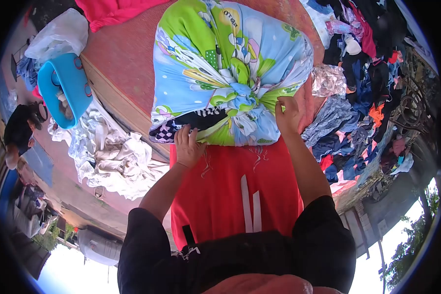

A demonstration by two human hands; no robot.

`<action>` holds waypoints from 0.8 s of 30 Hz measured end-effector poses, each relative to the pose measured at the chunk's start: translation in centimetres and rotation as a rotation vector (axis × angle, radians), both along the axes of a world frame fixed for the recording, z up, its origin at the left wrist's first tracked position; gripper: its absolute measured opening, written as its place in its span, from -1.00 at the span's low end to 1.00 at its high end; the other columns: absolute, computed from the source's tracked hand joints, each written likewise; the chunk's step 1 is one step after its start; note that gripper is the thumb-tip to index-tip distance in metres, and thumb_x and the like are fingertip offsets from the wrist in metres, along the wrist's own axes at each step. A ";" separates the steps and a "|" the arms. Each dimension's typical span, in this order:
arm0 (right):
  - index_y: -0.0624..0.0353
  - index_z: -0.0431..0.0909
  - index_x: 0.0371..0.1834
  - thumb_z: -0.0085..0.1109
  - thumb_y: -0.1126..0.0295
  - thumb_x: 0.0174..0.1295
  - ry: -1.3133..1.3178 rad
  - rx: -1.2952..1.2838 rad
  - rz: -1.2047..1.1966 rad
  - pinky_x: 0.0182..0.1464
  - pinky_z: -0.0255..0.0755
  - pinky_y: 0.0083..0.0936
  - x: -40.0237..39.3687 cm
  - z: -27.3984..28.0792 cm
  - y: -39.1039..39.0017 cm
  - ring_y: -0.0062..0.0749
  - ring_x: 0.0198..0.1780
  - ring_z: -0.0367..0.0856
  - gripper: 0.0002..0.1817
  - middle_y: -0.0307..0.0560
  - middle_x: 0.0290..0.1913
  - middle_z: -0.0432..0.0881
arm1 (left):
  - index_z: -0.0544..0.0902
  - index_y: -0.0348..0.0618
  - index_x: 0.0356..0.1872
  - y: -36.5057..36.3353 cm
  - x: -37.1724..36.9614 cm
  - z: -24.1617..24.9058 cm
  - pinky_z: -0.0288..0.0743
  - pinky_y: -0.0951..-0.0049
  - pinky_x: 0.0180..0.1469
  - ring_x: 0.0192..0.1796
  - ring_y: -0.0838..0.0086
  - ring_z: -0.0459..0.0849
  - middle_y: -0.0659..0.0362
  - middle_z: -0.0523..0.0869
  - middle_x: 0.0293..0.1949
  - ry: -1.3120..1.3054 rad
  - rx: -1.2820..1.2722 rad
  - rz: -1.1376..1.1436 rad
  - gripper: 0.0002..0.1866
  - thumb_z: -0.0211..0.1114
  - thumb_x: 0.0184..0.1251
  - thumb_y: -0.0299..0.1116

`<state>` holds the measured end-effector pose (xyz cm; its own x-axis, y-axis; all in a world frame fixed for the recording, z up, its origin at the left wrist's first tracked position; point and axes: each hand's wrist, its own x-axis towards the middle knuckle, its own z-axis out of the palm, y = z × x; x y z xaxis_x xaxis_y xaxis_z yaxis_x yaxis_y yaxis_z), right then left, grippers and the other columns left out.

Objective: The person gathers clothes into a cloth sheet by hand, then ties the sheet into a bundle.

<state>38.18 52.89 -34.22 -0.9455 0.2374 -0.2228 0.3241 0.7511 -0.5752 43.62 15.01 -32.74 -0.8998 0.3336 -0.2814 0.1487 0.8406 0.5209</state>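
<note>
A big bundle of clothes wrapped in a cartoon-print sheet (269,44), light blue and green, sits in front of me. Its corners are twisted into a knot (245,98) on top. Dark patterned clothing (196,120) shows through a gap at the lower left. My left hand (188,147) rests at that gap, fingers extended and apart against the cloth. Beside the knot, my right hand (288,115) has its fingers curled onto the green part of the sheet, gripping it. A red apron (215,196) with white strips covers my front.
White cloths (122,157) lie in a heap on the left, below a blue plastic basket (76,93) and a white plastic bag (59,36). Piled dark and coloured clothes (357,98) spread along the right. Another person (19,130) is at the far left.
</note>
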 end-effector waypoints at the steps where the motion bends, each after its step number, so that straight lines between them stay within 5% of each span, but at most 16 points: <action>1: 0.16 0.64 -0.21 0.27 0.50 0.11 0.076 0.033 0.054 0.04 0.46 -0.22 -1.4 1.1 -0.3 -0.09 -0.04 0.60 -0.83 -0.01 -0.12 0.66 | 0.45 -0.13 0.21 1.2 1.8 -0.3 0.25 -0.13 0.28 0.27 -0.07 0.44 -0.09 0.47 0.21 -0.031 -0.001 0.040 -0.31 0.53 0.03 -0.20; 6: 0.15 0.66 -0.19 0.21 0.48 0.09 0.207 0.214 0.489 0.15 0.42 -0.25 -8.6 2.0 0.3 -0.21 0.08 0.57 -0.80 -0.15 -0.03 0.64 | 0.60 -0.17 -0.05 7.0 5.4 1.7 0.47 0.10 0.05 0.00 0.06 0.61 0.03 0.64 -0.11 -0.285 0.060 0.194 -0.68 0.40 0.16 -0.40; 9: 0.18 0.65 -0.18 0.23 0.46 0.07 0.228 0.251 0.698 0.20 0.40 -0.24 -12.4 -0.1 2.1 -0.21 0.13 0.54 -0.78 -0.13 0.01 0.62 | 0.61 -0.21 -0.13 10.5 6.1 1.3 0.50 0.13 0.00 -0.10 0.03 0.62 0.04 0.65 -0.23 -0.314 0.186 0.521 -0.77 0.37 0.20 -0.45; 13: 0.22 0.58 0.02 0.34 0.35 0.06 0.108 0.153 1.002 0.31 0.32 -0.18 -16.1 0.6 3.5 -0.11 0.19 0.48 -0.58 -0.06 0.08 0.55 | 0.58 -0.28 -0.07 15.6 5.4 1.1 0.49 0.15 0.03 -0.07 0.00 0.60 -0.06 0.63 -0.14 -0.237 0.076 0.709 -0.64 0.45 0.12 -0.43; 18: 0.22 0.50 0.14 0.46 0.11 -0.07 0.068 0.123 1.159 0.44 0.16 -0.07 -17.8 -0.1 5.4 -0.11 0.28 0.39 -0.30 0.00 0.15 0.50 | 0.22 -0.36 0.38 21.0 4.9 0.7 0.14 -0.11 0.39 0.33 -0.21 0.26 -0.24 0.31 0.30 -0.180 -0.047 0.922 0.02 0.60 -0.13 -0.24; 21: 0.23 0.49 0.13 0.53 0.05 -0.19 0.096 0.070 1.155 0.46 0.12 -0.02 -17.2 -2.1 5.3 -0.08 0.27 0.38 -0.21 0.03 0.14 0.49 | 0.15 -0.41 0.43 23.3 4.1 -2.2 0.11 -0.12 0.42 0.35 -0.26 0.24 -0.27 0.28 0.32 -0.068 -0.144 0.909 0.12 0.60 -0.17 -0.18; 24: 0.23 0.51 0.02 0.57 0.09 -0.35 0.169 0.069 1.143 0.40 0.17 -0.01 -16.9 -5.7 4.9 -0.01 0.21 0.40 -0.21 0.05 0.07 0.49 | 0.23 -0.41 0.33 22.6 4.3 -5.8 0.17 -0.17 0.31 0.25 -0.24 0.33 -0.26 0.36 0.23 -0.014 -0.127 0.901 -0.02 0.54 -0.13 -0.20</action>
